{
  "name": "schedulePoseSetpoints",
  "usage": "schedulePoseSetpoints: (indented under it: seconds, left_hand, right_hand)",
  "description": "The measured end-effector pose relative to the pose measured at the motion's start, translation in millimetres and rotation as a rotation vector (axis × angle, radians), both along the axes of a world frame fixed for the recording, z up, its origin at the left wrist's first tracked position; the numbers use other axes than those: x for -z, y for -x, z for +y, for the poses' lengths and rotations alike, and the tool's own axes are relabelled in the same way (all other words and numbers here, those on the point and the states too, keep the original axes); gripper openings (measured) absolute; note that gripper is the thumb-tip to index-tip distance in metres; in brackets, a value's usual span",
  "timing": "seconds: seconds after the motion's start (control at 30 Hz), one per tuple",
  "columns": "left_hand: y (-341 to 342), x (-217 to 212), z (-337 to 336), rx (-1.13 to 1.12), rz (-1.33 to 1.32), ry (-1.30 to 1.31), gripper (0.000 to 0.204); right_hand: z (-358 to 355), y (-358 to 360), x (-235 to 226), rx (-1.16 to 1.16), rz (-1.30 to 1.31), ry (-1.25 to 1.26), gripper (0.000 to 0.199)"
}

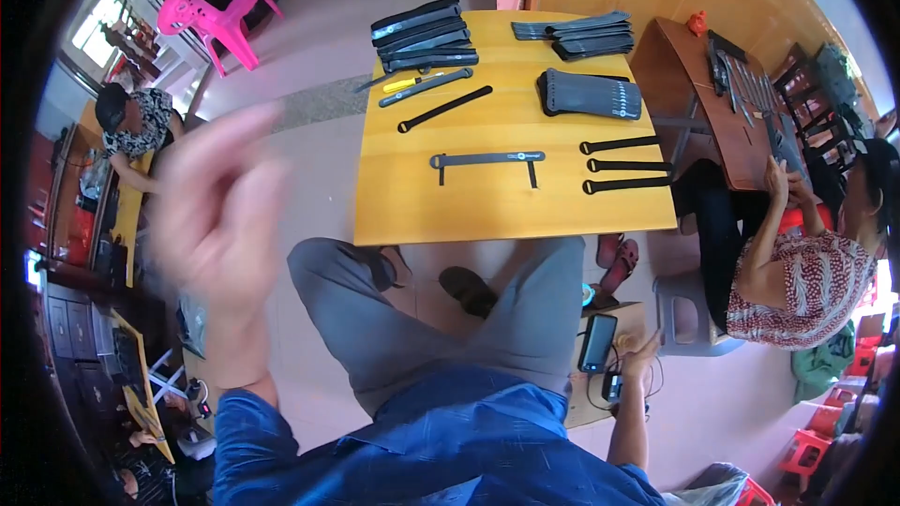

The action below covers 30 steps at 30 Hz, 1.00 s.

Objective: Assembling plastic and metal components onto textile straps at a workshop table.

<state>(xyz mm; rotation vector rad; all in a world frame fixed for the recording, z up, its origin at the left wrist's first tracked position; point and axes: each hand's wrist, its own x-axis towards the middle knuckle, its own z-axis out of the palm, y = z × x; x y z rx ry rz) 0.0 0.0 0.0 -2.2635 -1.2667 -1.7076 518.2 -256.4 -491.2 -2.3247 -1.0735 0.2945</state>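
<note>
Smooth yellow wooden worktop (403, 215). Flat, slim dark-grey strap (487, 159) with ring end, lying left-to-right around middle, two short black strips (442, 176) jutting nearward. Left hand (220, 206) blurred, curled; right hand (639, 356) beside black rectangular device (597, 344). Cannot tell whether either's apart, together or clamped.

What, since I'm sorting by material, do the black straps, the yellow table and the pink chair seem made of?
Black straps: probably textile, matte; thin, flat and dull, though no weave shows.
Yellow table: perhaps varnished wood or wood-look laminate; smooth, warm-toned, slightly glossy top.
Pink chair: very likely moulded plastic; one even, bright colour with cut-out holes.
</note>
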Motion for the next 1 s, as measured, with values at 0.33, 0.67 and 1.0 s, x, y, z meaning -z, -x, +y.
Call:
schedulePoseSetpoints:
  seconds: [0.33, 0.67, 1.0]
  left_hand:
    - [28.7, 254.0, 187.1, -0.171, 0.4, 0.585, 0.04]
    - [29.1, 274.1, 205.1, -0.26, 0.468, 0.465, 0.015]
    - [73.4, 287.5, 159.0, -0.221, 0.371, 0.332, 0.012]
  right_hand:
    - [122.8, 74.7, -172.4, -0.206, -0.131, -0.373, 0.066]
    - [185.4, 204.3, -213.1, -0.659, 0.179, -0.548, 0.041]
    - [222.5, 257.7, -254.3, -0.929, 0.219, -0.622, 0.037]
